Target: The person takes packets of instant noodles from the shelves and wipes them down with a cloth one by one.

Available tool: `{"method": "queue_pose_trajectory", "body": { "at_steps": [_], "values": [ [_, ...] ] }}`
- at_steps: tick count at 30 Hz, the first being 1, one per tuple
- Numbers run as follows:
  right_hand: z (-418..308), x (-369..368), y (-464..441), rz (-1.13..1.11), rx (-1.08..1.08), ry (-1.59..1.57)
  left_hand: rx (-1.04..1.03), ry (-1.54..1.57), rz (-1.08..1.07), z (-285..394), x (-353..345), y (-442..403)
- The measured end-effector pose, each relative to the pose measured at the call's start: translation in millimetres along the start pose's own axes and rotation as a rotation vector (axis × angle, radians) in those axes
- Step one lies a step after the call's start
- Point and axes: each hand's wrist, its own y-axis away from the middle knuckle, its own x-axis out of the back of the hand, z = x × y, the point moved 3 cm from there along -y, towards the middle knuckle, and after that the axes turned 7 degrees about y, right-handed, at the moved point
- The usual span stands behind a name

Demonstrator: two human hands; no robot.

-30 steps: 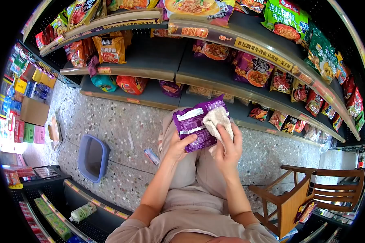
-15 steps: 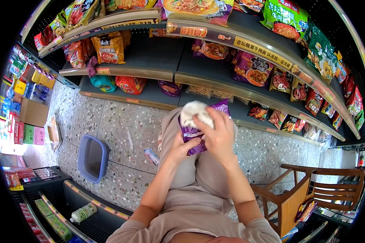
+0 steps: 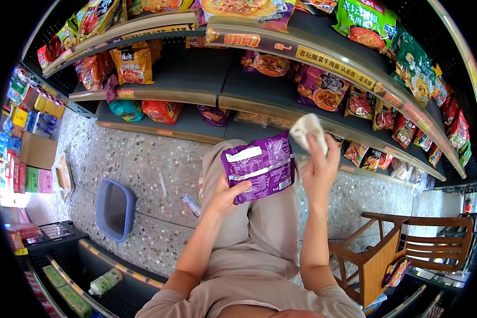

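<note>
Purple packet in one hand, cloth in the other

So the purple packet [image 3: 259,175] is up over the person's lap, tilted a bit, clear of any shelf. I'd call this partway through with this one: the pale cloth [image 3: 308,131] is off the printed side, just beyond the packet's upper right corner, but nothing marks the packet as finished. Can't tell about its hidden side either.

Looks-wise it's glossy and plump, text side up, with a white panel near the top left, a pale band across the middle and a barcode low on the right. No tear that I can see.

Left hand [image 3: 223,197]: grip clamped on the packet's lower left, thumb across the front. Right hand [image 3: 321,172]: grip closed on the cloth — not on the packet.

Further out, there's a shelf [image 3: 183,71] of noodle packs ahead, a blue bin [image 3: 103,212] on the floor [image 3: 148,159] to the left, and a wooden chair [image 3: 379,267] to the right.
</note>
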Motion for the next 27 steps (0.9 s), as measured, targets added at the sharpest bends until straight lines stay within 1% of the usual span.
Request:
{"method": "queue_pose_trajectory", "body": {
  "at_steps": [4, 5, 8, 11, 12, 13, 15, 16, 19, 20, 23, 25, 27],
  "values": [
    [-38.8, 1.2, 18.7, -0.021, 0.248, -0.147, 0.025, 0.032, -0.014, -3.7, 1.6, -2.4],
    [-48.5, 0.9, 24.8, -0.041, 0.298, -0.16, -0.001, 0.031, -0.007, -3.8, 1.8, -2.6],
    [-74.5, 2.2, 37.1, -0.182, 0.365, -0.257, -0.058, -0.012, 0.021, -10.1, 12.8, -2.4],
    [-89.2, -2.2, 47.1, -0.262, 0.412, -0.296, 0.032, 0.188, -0.022, -17.2, 25.0, 0.2],
    [-91.0, -4.0, 49.5, -0.274, 0.417, -0.294, 0.043, 0.216, -0.071, -16.8, 24.9, -0.1],
    [-91.5, -5.9, 51.1, -0.287, 0.422, -0.292, 0.023, 0.16, -0.035, -17.4, 26.1, 0.0],
    [-86.9, -10.1, 50.3, -0.264, 0.397, -0.256, -0.017, 0.049, 0.038, -16.7, 23.5, 1.2],
    [-83.9, -12.3, 49.0, -0.253, 0.384, -0.238, -0.031, 0.07, -0.012, -14.1, 18.9, 2.1],
    [-69.1, -16.7, 41.1, -0.203, 0.311, -0.18, 0.003, 0.072, -0.005, -3.8, 5.6, 3.0],
    [-60.1, -21.5, 38.4, -0.161, 0.308, -0.156, 0.019, 0.126, 0.011, -0.2, -1.3, 4.0],
    [-36.4, -24.0, 24.3, -0.089, 0.208, -0.07, 0.011, 0.093, 0.03, -5.8, 10.7, 3.8],
    [-19.4, -23.1, 16.4, -0.09, 0.098, -0.015, 0.0, 0.088, 0.035, -4.2, 9.6, 5.3],
    [4.8, -26.2, 12.6, -0.086, -0.014, 0.134, -0.01, 0.084, 0.051, -3.2, 9.8, 7.6]
  ]
}}
